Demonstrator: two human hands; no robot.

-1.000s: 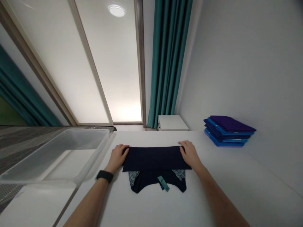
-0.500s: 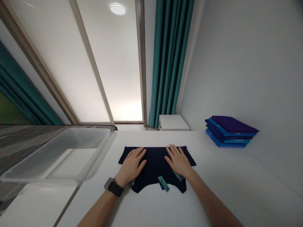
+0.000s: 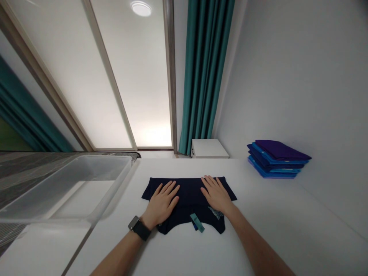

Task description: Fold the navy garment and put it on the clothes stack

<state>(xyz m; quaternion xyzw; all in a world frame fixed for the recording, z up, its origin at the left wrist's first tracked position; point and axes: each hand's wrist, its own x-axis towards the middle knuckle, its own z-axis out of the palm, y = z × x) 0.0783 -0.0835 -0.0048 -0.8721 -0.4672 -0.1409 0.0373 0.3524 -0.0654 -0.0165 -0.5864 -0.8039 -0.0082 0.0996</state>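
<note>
A dark navy garment (image 3: 188, 195), partly folded over, lies on the white table (image 3: 184, 253). Its curved neckline faces me, and a teal tag (image 3: 197, 222) hangs out there. My left hand (image 3: 161, 203) rests palm down on the garment's left part, fingers stretched out. On the right part lies my right hand (image 3: 216, 193), also flat with fingers spread. A bit of patterned fabric (image 3: 216, 212) shows beside the right wrist. A black watch (image 3: 140, 228) is on my left wrist.
A translucent plastic bin (image 3: 94, 218) stands at the left, across a table seam. A stack of folded blue and purple cloth items (image 3: 278, 159) sits back right near the wall. Behind the table are a small white cabinet (image 3: 209, 148) and a teal curtain (image 3: 204, 76).
My left hand has slid slightly to the right across the garment. My right hand stays nearly in place. The whole view has shifted a little.
</note>
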